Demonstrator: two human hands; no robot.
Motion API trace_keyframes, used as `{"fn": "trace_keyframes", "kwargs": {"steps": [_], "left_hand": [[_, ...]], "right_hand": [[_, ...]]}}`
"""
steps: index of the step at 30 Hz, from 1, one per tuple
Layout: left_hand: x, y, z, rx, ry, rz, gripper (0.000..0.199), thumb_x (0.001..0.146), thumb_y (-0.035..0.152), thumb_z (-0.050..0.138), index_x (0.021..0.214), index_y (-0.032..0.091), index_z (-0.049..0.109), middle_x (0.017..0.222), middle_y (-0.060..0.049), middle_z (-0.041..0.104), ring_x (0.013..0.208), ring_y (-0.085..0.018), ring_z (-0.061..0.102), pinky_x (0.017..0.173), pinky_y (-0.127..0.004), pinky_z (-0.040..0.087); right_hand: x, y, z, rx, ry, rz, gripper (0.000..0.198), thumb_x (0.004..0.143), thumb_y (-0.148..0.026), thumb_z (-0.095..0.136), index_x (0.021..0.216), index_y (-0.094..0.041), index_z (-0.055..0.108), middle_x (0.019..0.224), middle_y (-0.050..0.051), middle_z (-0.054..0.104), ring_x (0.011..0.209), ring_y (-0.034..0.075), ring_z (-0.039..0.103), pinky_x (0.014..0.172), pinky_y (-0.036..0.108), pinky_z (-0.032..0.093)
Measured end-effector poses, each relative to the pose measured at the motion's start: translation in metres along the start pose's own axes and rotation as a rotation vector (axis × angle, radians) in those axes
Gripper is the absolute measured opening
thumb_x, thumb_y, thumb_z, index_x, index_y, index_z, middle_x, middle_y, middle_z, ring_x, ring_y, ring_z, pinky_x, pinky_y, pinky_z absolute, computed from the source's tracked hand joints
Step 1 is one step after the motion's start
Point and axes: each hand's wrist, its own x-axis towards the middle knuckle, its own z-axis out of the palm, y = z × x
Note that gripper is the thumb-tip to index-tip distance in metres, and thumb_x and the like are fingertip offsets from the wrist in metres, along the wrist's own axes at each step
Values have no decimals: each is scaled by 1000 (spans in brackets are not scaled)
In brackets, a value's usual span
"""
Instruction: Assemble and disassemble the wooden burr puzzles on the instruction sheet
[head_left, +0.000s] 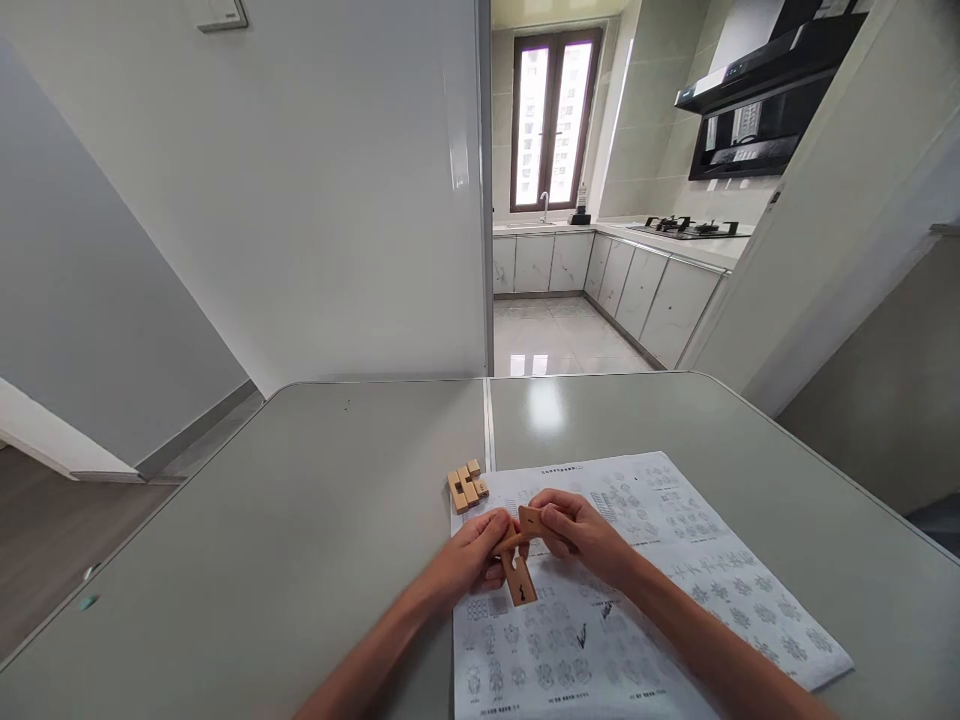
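Both hands meet above a printed sheet on the table. My left hand (484, 548) is closed on a notched wooden puzzle piece (520, 583), which slants down toward me and bears a dark mark near its lower end. Between the thumb and fingers of my right hand (574, 530) is another wooden puzzle piece (530, 519), also with a small dark mark. A thin wooden part (512, 543) crosses between the hands; which piece it belongs to I cannot tell. Fingers hide where the pieces meet. Beyond my left hand lies a small group of wooden puzzle pieces (466, 486), side by side.
The printed instruction sheet (720, 580) with rows of small diagrams lies under my hands and forearms. It rests on a grey-green table (322, 540) with a seam down the middle. A white wall (375, 200) and a kitchen doorway stand beyond the far edge.
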Motion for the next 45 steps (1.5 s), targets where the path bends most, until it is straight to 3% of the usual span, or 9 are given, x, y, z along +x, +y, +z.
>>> {"fn": "trace_keyframes", "kwargs": {"steps": [6,15,18,25,37,45], "left_hand": [[-3,5,2,15,13,-40,54,87,72,61,83,21,45,65,9,37,49,-5,24,47,-23,15],[-3,6,6,27,6,-48,58,83,75,64,80,22,40,63,10,33,50,-5,24,47,-23,16],[-3,5,7,-15,-2,-41,57,84,73,65,81,22,42,64,9,36,49,-5,24,47,-22,15],[-1,6,5,-110,66,7,52,84,68,68,87,18,51,78,2,58,46,-2,26,43,-20,16],[-2,5,5,-129,73,38,48,87,65,66,97,22,48,67,8,45,47,-5,27,42,-16,14],[3,-5,3,-180,94,102,53,88,71,63,92,20,51,79,2,55,63,-10,50,51,-19,29]], "right_hand": [[-3,-3,4,-83,-36,-28,39,94,-57,66,94,-18,64,53,-9,42,47,8,31,48,23,25],[-6,-6,9,-116,-16,-7,35,93,-54,69,95,-20,61,59,-9,41,50,7,30,48,22,23],[-7,-6,10,-86,-40,-3,38,96,-57,64,97,-20,60,58,-10,38,50,8,26,48,23,22],[-7,-9,7,-18,-28,-10,36,101,-56,57,104,-20,57,57,-10,40,49,9,31,52,26,24],[-6,-3,10,-34,-67,32,32,103,-53,56,113,-23,53,67,-7,51,53,9,42,53,24,31],[-3,8,15,9,-138,30,36,99,-54,62,114,-25,47,70,-7,61,48,9,49,49,23,36]]}}
